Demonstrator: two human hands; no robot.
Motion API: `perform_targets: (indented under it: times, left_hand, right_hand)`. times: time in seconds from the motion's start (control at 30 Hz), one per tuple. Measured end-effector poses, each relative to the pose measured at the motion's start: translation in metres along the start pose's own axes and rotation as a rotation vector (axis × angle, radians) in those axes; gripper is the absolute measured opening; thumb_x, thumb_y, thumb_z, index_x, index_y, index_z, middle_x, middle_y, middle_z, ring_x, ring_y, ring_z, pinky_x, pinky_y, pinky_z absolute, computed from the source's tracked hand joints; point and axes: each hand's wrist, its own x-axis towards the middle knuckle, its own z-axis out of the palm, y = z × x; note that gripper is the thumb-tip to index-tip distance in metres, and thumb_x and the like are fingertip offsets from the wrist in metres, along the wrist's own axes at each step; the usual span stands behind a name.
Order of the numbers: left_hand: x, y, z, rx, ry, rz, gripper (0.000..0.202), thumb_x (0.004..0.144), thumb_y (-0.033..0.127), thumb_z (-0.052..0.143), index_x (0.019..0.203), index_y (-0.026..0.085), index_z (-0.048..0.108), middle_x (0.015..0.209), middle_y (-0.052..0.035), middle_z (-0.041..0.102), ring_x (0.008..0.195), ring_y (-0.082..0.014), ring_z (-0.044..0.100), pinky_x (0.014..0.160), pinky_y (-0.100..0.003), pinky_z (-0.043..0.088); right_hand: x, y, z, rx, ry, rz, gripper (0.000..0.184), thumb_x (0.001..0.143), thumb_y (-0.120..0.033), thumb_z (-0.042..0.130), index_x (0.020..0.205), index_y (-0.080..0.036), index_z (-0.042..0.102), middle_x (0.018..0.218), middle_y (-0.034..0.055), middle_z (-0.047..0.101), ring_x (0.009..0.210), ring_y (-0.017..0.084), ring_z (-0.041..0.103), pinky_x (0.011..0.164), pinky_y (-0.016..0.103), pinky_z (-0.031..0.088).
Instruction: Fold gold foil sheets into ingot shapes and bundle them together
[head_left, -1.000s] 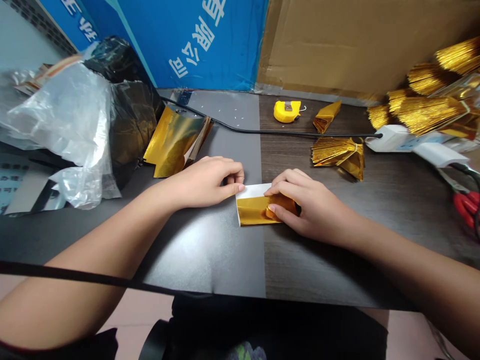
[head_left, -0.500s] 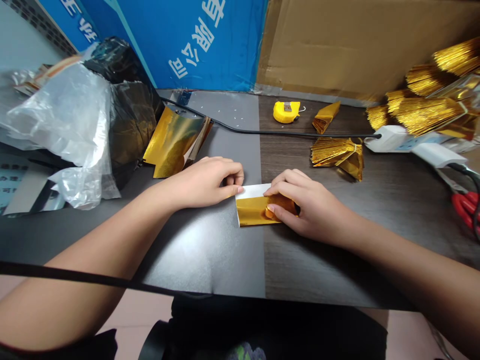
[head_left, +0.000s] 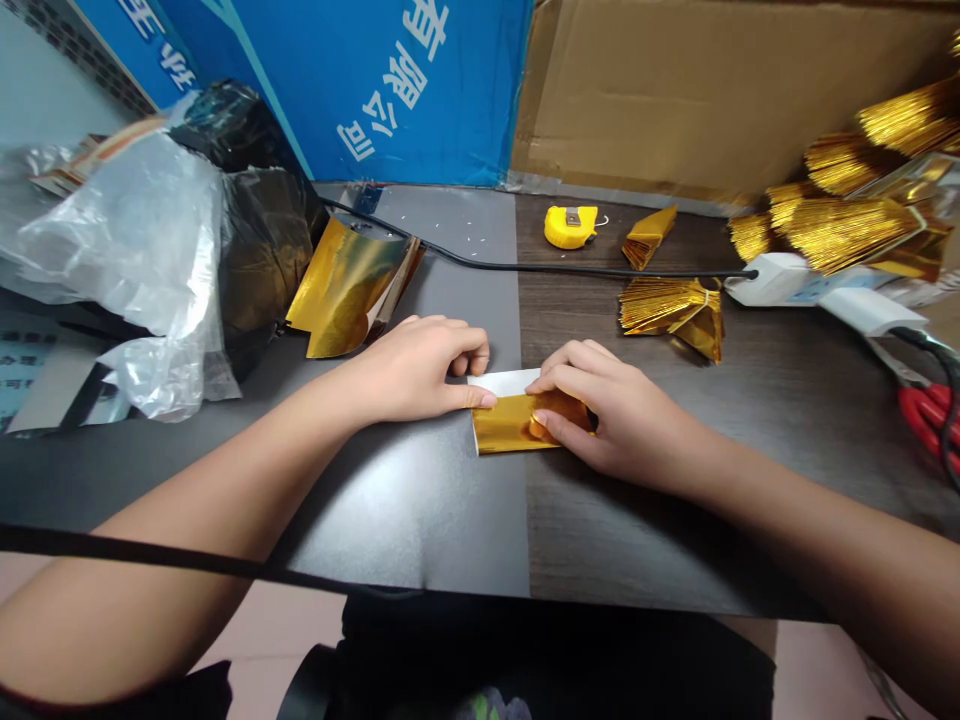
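A folded gold foil sheet with a white back (head_left: 510, 425) lies on the table between my hands, with a white strip showing along its far edge. My right hand (head_left: 619, 415) presses on its gold right part, fingers curled over it and one fingertip on the fold. My left hand (head_left: 409, 375) is curled at the sheet's left end, its thumb tip on the near left corner. Beyond the hands, a loose pile of gold foil sheets (head_left: 345, 290) lies to the left, and a pleated gold fan (head_left: 671, 312) tied at its middle lies to the right.
A yellow tape measure (head_left: 570, 226) and a folded gold piece (head_left: 649, 236) lie at the back. A black cable (head_left: 525, 267) crosses the table. Pleated gold bundles (head_left: 844, 232), a white power strip (head_left: 780, 278) and red-handled scissors (head_left: 926, 418) lie right; plastic bags (head_left: 127, 240) lie left.
My left thumb has slid forward onto the sheet's left corner. The view has shifted slightly, and the objects at the back sit a little further left.
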Motion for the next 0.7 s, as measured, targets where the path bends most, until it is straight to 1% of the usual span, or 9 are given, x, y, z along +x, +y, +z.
perform_targets:
  times: [0.2, 0.3, 0.37, 0.47, 0.57, 0.63, 0.7]
  left_hand:
    - [-0.0004, 0.0005, -0.0002, 0.006, -0.006, -0.024, 0.025, 0.082, 0.039, 0.076, 0.086, 0.020, 0.062, 0.084, 0.0023, 0.061, 0.081, -0.0126, 0.053, 0.072, -0.024, 0.029]
    - [-0.0001, -0.0004, 0.0007, 0.004, -0.015, -0.042, 0.027, 0.081, 0.041, 0.077, 0.085, 0.020, 0.061, 0.085, 0.0023, 0.062, 0.081, -0.0126, 0.053, 0.072, -0.024, 0.029]
    - [0.0001, -0.0012, 0.0015, 0.005, -0.016, -0.044, 0.028, 0.081, 0.043, 0.077, 0.086, 0.020, 0.061, 0.086, 0.0021, 0.062, 0.083, -0.0131, 0.054, 0.073, -0.024, 0.029]
    - [0.0003, -0.0022, 0.0024, 0.009, -0.007, -0.026, 0.025, 0.086, 0.044, 0.071, 0.087, 0.021, 0.061, 0.086, 0.0017, 0.063, 0.084, -0.0137, 0.054, 0.075, -0.025, 0.030]
    - [0.0003, -0.0025, 0.0024, 0.004, 0.005, -0.010, 0.020, 0.093, 0.039, 0.060, 0.086, 0.020, 0.062, 0.086, 0.0006, 0.064, 0.084, -0.0138, 0.055, 0.076, -0.026, 0.031]
    - [0.0003, -0.0022, 0.0020, -0.003, 0.008, -0.004, 0.018, 0.094, 0.036, 0.057, 0.086, 0.020, 0.062, 0.087, 0.0000, 0.065, 0.083, -0.0138, 0.055, 0.075, -0.026, 0.032]
    - [0.0002, -0.0014, 0.0016, -0.004, 0.006, -0.009, 0.018, 0.093, 0.036, 0.059, 0.086, 0.020, 0.062, 0.086, 0.0002, 0.064, 0.083, -0.0137, 0.055, 0.075, -0.026, 0.032]
  right_hand:
    - [0.0002, -0.0007, 0.0003, 0.006, 0.015, -0.004, 0.010, 0.091, -0.017, 0.060, 0.101, -0.016, 0.062, 0.101, 0.0104, 0.062, 0.095, 0.024, 0.056, 0.082, 0.039, 0.052]
    - [0.0008, -0.0021, -0.0005, 0.014, 0.008, -0.014, 0.015, 0.093, -0.017, 0.059, 0.107, -0.017, 0.065, 0.101, 0.0103, 0.062, 0.095, 0.024, 0.056, 0.082, 0.039, 0.051]
    - [0.0011, -0.0030, -0.0012, 0.019, 0.002, -0.027, 0.015, 0.094, -0.016, 0.058, 0.104, -0.018, 0.069, 0.099, 0.0100, 0.061, 0.093, 0.024, 0.055, 0.081, 0.039, 0.051]
    - [0.0011, -0.0035, -0.0017, 0.012, 0.006, -0.041, 0.015, 0.094, -0.015, 0.058, 0.096, -0.018, 0.072, 0.097, 0.0100, 0.061, 0.091, 0.023, 0.055, 0.079, 0.037, 0.050]
    - [0.0008, -0.0036, -0.0014, -0.001, -0.002, -0.041, 0.016, 0.093, -0.015, 0.057, 0.095, -0.018, 0.072, 0.098, 0.0105, 0.060, 0.092, 0.023, 0.054, 0.079, 0.038, 0.050]
    - [0.0006, -0.0037, -0.0010, -0.003, -0.005, -0.037, 0.015, 0.093, -0.015, 0.057, 0.094, -0.018, 0.072, 0.098, 0.0108, 0.060, 0.092, 0.023, 0.054, 0.080, 0.039, 0.050]
    - [0.0006, -0.0040, -0.0008, 0.003, -0.003, -0.033, 0.015, 0.093, -0.014, 0.058, 0.092, -0.017, 0.072, 0.098, 0.0109, 0.059, 0.092, 0.023, 0.054, 0.080, 0.039, 0.050]
